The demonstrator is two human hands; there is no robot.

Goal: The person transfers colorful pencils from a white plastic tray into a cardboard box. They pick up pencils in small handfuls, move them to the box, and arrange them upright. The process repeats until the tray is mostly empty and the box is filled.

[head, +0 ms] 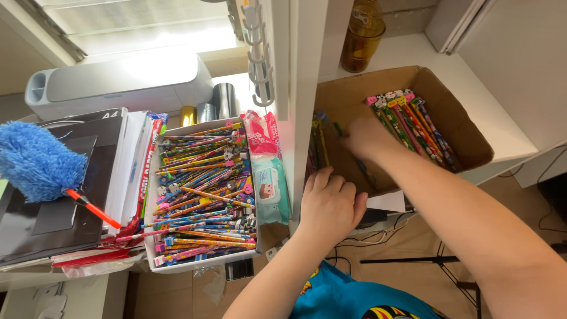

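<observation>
The left hand [329,204] curls over the cardboard box [466,133] rim, steadying it — the right hand [367,137] reaches inside among loose pencils [413,124], fingers hidden, so grip unclear.

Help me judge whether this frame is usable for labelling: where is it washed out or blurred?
Head view: window at top left is blown out, with glare on the grey machine; right hand in the cardboard box is motion-blurred; left hand and the pencil tray are sharp.
</observation>
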